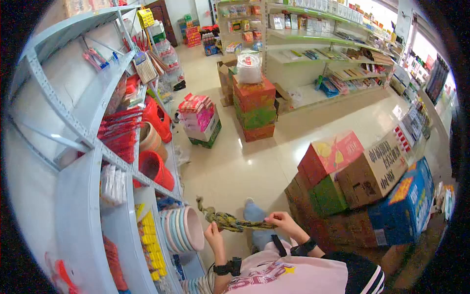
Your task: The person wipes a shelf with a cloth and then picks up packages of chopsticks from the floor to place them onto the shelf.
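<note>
A twisted yellow-green and dark rope bundle [235, 222] is stretched level in front of the body, low in the middle of the view. My left hand [214, 235] pinches it toward its left part, with a knotted end sticking out beyond, up and to the left. My right hand [285, 223] grips the bundle's right end between thumb and fingers. Both wrists wear black straps. Just left of my left hand, a stack of pale pink and blue round tubs [181, 229] lies on the shelf.
Metal shelving [78, 176] with red buckets [155, 169] runs along the left. Stacked cartons [372, 169] stand close on the right. Ahead on the tiled floor are a pink-topped box [200, 122] and a carton stack [254, 110]. Store shelves [328, 36] line the back.
</note>
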Action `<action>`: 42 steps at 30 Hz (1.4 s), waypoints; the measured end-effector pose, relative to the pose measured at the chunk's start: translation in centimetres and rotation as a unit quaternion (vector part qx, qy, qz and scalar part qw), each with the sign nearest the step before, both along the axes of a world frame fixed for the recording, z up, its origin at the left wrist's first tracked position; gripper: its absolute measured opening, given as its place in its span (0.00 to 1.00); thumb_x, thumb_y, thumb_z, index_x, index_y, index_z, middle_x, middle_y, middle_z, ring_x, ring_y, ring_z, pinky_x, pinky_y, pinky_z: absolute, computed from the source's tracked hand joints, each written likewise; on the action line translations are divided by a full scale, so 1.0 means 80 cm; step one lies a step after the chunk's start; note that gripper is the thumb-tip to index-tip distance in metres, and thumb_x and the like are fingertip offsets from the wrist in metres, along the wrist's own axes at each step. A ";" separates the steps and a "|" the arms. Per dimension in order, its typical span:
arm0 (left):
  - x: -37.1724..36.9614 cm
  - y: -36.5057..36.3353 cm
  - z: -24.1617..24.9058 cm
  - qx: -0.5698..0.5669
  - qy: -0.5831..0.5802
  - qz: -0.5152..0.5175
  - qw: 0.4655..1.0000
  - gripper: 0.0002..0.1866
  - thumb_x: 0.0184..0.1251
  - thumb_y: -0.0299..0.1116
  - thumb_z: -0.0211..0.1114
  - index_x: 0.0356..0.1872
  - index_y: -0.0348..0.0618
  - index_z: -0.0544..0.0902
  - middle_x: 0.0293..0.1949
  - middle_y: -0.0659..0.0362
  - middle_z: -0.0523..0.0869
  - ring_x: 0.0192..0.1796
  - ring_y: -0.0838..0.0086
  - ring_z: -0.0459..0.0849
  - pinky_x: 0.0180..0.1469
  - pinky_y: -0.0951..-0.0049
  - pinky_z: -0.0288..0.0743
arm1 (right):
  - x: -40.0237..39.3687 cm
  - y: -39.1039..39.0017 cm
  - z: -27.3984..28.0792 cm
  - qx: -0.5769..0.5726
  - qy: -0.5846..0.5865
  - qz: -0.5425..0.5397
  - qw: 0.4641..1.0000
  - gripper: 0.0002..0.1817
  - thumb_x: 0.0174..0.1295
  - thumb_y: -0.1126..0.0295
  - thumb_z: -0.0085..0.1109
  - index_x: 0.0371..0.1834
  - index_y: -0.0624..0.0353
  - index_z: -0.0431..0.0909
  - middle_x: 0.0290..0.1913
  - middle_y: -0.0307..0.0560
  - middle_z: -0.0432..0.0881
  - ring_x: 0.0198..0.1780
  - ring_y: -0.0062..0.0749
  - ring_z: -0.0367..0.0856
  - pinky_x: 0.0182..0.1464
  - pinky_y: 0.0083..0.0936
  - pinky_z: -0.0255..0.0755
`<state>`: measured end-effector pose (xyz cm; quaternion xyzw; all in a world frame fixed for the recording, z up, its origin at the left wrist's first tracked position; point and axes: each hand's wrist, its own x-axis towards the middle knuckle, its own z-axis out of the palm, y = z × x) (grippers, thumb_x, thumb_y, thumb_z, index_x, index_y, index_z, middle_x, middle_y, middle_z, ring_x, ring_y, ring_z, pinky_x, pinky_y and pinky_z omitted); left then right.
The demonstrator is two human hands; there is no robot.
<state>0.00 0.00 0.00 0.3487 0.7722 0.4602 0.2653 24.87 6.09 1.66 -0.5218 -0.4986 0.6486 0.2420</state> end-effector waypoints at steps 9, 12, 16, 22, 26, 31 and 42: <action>-0.133 0.242 0.006 0.060 -0.155 0.082 0.983 0.19 0.69 0.38 0.49 0.23 0.32 0.73 0.20 0.63 0.71 0.24 0.78 0.66 0.27 0.75 0.63 | -0.121 0.260 -0.024 0.157 0.016 0.394 0.905 0.11 0.59 0.63 0.55 0.35 0.59 0.78 0.32 0.40 0.81 0.35 0.21 0.75 0.42 0.25 0.69; -0.153 0.310 0.056 0.175 -0.110 0.127 0.970 0.19 0.68 0.39 0.50 0.28 0.29 0.75 0.24 0.65 0.73 0.29 0.79 0.65 0.34 0.76 0.64 | -0.184 0.338 0.010 0.185 -0.027 0.412 0.892 0.15 0.59 0.61 0.54 0.43 0.60 0.77 0.37 0.43 0.82 0.39 0.27 0.78 0.45 0.26 0.69; -0.193 0.375 0.059 0.138 0.026 0.101 0.985 0.20 0.65 0.41 0.54 0.39 0.27 0.75 0.30 0.50 0.80 0.34 0.68 0.77 0.40 0.71 0.69 | -0.265 0.432 0.051 0.260 -0.041 0.360 0.895 0.19 0.60 0.59 0.53 0.50 0.59 0.74 0.40 0.44 0.82 0.42 0.30 0.78 0.47 0.27 0.69; -0.234 0.459 0.065 0.021 0.038 -0.064 0.997 0.23 0.61 0.40 0.58 0.49 0.30 0.72 0.41 0.41 0.80 0.45 0.57 0.80 0.48 0.68 0.70 | -0.366 0.519 0.017 0.133 0.088 0.362 0.919 0.19 0.62 0.63 0.53 0.52 0.63 0.71 0.45 0.46 0.79 0.45 0.28 0.76 0.51 0.27 0.67; -0.303 0.521 0.071 0.037 0.011 -0.109 0.993 0.18 0.59 0.37 0.60 0.43 0.30 0.75 0.34 0.42 0.81 0.38 0.57 0.81 0.40 0.68 0.72 | -0.428 0.552 0.000 0.014 0.138 0.271 0.953 0.14 0.61 0.66 0.54 0.48 0.61 0.73 0.43 0.41 0.78 0.46 0.23 0.74 0.51 0.24 0.67; -0.397 0.610 0.084 0.096 0.024 -0.048 0.994 0.17 0.59 0.37 0.61 0.40 0.31 0.75 0.30 0.46 0.81 0.35 0.59 0.81 0.38 0.67 0.72 | -0.513 0.658 0.012 0.043 0.152 0.229 0.960 0.04 0.60 0.70 0.55 0.31 0.56 0.70 0.34 0.31 0.73 0.40 0.15 0.70 0.48 0.17 0.64; -0.536 0.677 0.149 0.202 -0.120 -0.012 0.972 0.20 0.62 0.33 0.60 0.51 0.29 0.70 0.43 0.56 0.77 0.47 0.77 0.74 0.51 0.76 0.68 | -0.681 0.767 0.017 -0.127 0.244 0.301 0.913 0.17 0.61 0.73 0.50 0.54 0.57 0.66 0.47 0.38 0.72 0.42 0.20 0.71 0.43 0.18 0.67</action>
